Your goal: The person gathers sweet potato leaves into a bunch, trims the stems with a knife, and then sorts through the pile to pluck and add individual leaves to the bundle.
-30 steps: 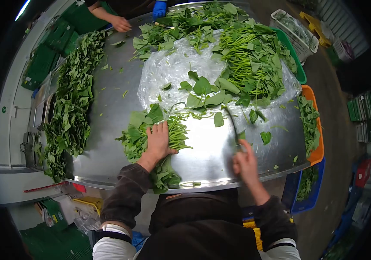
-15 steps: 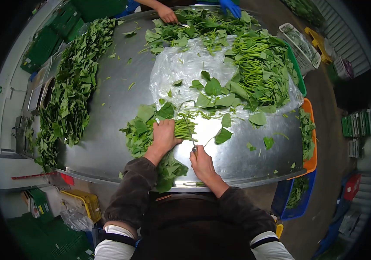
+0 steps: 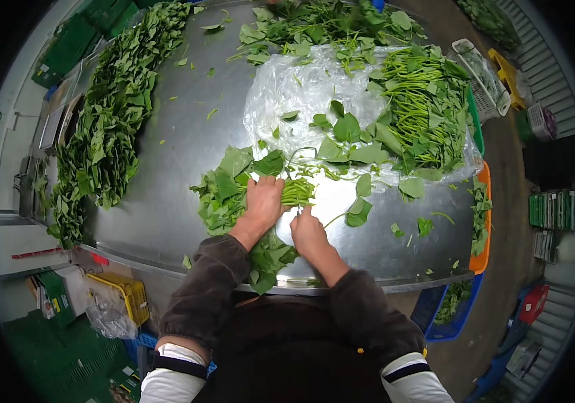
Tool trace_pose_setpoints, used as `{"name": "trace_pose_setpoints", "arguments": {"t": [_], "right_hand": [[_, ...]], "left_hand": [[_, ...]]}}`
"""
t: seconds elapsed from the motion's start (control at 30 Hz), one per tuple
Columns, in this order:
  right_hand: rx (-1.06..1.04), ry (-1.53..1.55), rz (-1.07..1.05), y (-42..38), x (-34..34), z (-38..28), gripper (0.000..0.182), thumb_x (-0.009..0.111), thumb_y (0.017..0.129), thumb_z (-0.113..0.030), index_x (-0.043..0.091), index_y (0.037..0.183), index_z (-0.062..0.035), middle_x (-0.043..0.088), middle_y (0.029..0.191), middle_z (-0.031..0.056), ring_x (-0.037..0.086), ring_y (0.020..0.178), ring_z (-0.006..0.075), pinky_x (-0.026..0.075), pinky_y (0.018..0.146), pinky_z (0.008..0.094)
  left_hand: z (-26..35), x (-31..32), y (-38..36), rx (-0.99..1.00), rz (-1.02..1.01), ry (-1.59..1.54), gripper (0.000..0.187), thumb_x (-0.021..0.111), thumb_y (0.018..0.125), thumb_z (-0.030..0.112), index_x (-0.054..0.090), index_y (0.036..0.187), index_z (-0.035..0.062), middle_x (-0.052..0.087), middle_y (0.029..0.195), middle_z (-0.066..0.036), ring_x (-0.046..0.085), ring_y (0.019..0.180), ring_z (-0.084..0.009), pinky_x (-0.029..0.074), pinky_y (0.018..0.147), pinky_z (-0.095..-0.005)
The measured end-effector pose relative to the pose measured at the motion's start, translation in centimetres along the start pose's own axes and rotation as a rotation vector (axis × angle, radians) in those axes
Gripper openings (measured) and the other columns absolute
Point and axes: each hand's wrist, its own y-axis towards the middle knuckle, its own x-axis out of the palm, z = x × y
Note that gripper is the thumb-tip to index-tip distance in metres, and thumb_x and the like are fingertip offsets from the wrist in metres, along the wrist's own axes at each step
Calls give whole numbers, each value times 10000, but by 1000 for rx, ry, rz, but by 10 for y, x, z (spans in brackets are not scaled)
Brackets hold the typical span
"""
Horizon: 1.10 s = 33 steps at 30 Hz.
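Observation:
Near the front edge of the metal table (image 3: 166, 195), my left hand (image 3: 264, 200) is closed around a bunch of leafy greens (image 3: 220, 191). The leaves stick out to its left, and the pale cut stems (image 3: 299, 192) point right. Right beside the stem ends, my right hand (image 3: 310, 235) is wrapped around a knife (image 3: 299, 211). Only a sliver of the blade shows; the handle is hidden in my fist. More leaves (image 3: 270, 258) lie below my left wrist. A loose leafy sprig (image 3: 359, 211) rests to the right of the knife.
A crumpled clear plastic sheet (image 3: 287, 87) lies ahead, with a pile of stemmed greens (image 3: 412, 94) on its right. A long row of bunches (image 3: 109, 114) lines the left side. An orange crate (image 3: 481, 252) and a blue crate (image 3: 465, 312) stand off the right edge.
My right hand and the knife have moved up close to the stem ends, and the blade is now mostly hidden. The view has shifted, so the co-worker's hands at the far edge are mostly out of view.

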Motion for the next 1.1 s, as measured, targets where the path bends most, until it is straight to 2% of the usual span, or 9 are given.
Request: {"name": "trace_pose_setpoints", "arguments": {"t": [0.6, 0.67, 0.7, 0.8, 0.87, 0.9, 0.97, 1.0, 1.1], "right_hand": [[178, -251, -265, -109, -54, 60, 288, 387, 865, -214, 398, 1011, 34, 591, 812, 280, 578, 805, 431, 438, 742, 501], [143, -334, -279, -117, -92, 64, 332, 378, 862, -230, 421, 1044, 44, 589, 807, 278, 577, 791, 429, 433, 725, 510], [97, -288, -140, -113, -104, 76, 327, 426, 851, -250, 445, 1014, 32, 586, 780, 275, 575, 757, 425, 435, 691, 512], [117, -288, 186, -108, -138, 101, 366, 518, 822, -230, 438, 1072, 27, 585, 802, 263, 571, 741, 421, 437, 683, 502], [192, -375, 284, -109, -148, 105, 417, 550, 802, -172, 406, 1136, 33, 572, 886, 255, 571, 795, 397, 440, 713, 473], [191, -373, 280, -107, -146, 105, 417, 550, 802, -172, 406, 1136, 33, 572, 886, 255, 571, 795, 397, 440, 713, 473], [-250, -526, 577, -99, -136, 104, 351, 539, 799, -121, 452, 1119, -8, 568, 914, 201, 561, 835, 366, 445, 738, 405], [-254, -523, 571, -93, -130, 98, 351, 539, 799, -121, 452, 1119, -8, 568, 914, 201, 561, 835, 366, 445, 738, 405], [-369, 72, 224, -71, -96, 58, 290, 554, 787, -106, 526, 1054, 3, 567, 921, 171, 566, 849, 317, 447, 744, 370]], "left_hand": [[9, -8, 2, -158, -45, 126, 465, 749, 597, 326, 526, 894, 45, 567, 853, -120, 542, 824, -300, 375, 706, -414], [5, -10, -1, 22, -20, 117, 445, 740, 606, 308, 523, 895, 49, 557, 859, -118, 532, 838, -299, 368, 715, -420], [3, -8, -6, 130, -62, 122, 468, 752, 577, 299, 518, 897, 51, 547, 857, -115, 522, 849, -293, 361, 726, -418], [7, 1, -32, 608, -150, 268, 213, 553, 756, 232, 521, 899, 77, 535, 858, -61, 510, 898, -244, 351, 836, -451], [32, -24, -50, 715, -276, 409, 255, 452, 798, 187, 514, 1016, 69, 529, 1009, -72, 460, 1067, -231, 279, 950, -514], [40, -25, -61, 699, -206, 509, 425, 496, 765, 192, 454, 1167, 59, 463, 1191, -102, 354, 1213, -237, 206, 997, -551], [60, -45, -82, 607, -206, 413, 496, 526, 742, 161, 414, 1216, 63, 420, 1246, -112, 321, 1241, -237, 199, 1005, -542], [69, -55, -93, 514, -199, 317, 579, 556, 719, 131, 374, 1264, 67, 377, 1302, -123, 288, 1268, -237, 192, 1012, -533], [83, -63, -136, 198, -255, -389, 557, 645, 695, 77, 444, 1214, 50, 463, 1228, -136, 398, 1189, -249, 309, 979, -413]]}}
